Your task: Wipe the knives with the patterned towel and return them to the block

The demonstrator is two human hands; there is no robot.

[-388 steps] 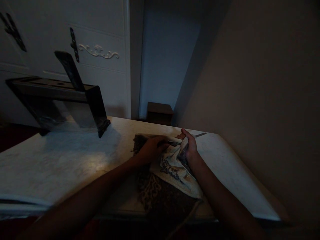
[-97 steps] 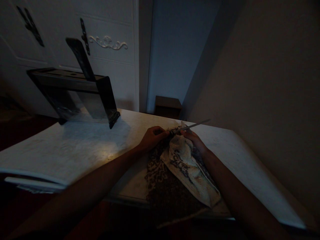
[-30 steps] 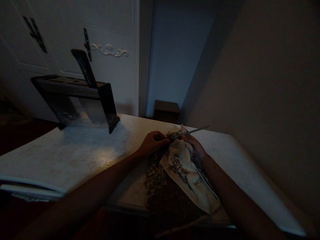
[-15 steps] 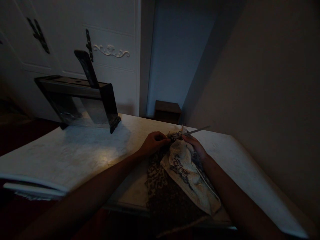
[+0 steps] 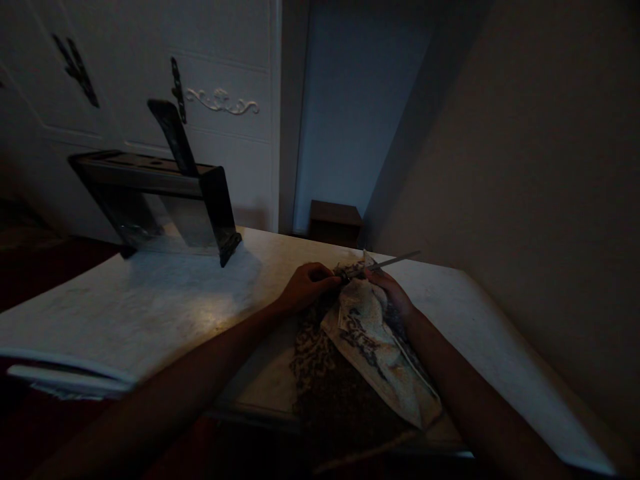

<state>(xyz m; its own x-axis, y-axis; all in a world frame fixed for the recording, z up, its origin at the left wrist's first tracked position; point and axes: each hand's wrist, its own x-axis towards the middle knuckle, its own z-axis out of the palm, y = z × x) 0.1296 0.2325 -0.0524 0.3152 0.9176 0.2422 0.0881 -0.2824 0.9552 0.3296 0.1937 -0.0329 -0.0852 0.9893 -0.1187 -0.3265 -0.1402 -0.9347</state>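
Observation:
A thin knife (image 5: 397,259) points to the right above the table, its narrow blade showing past my right hand. My left hand (image 5: 311,285) is closed at the knife's dark handle end, most of which its fingers hide. Around the blade, my right hand (image 5: 389,288) is closed with a patterned cloth (image 5: 377,340) in its grip. The cloth is pale with dark markings on one side and dark brown on the other. It hangs down over the table's near edge, between my forearms.
A knife block (image 5: 160,207) with clear sides stands at the left on the white table (image 5: 200,293), one large black-handled knife (image 5: 173,133) upright in it. Behind are white cabinet doors (image 5: 230,153) and a small brown box-like piece (image 5: 335,221). A wall (image 5: 525,167) rises at the right.
Both hands, the knife and the cloth stay in nearly the same place. The picture is slightly darker around the cloth's lower part.

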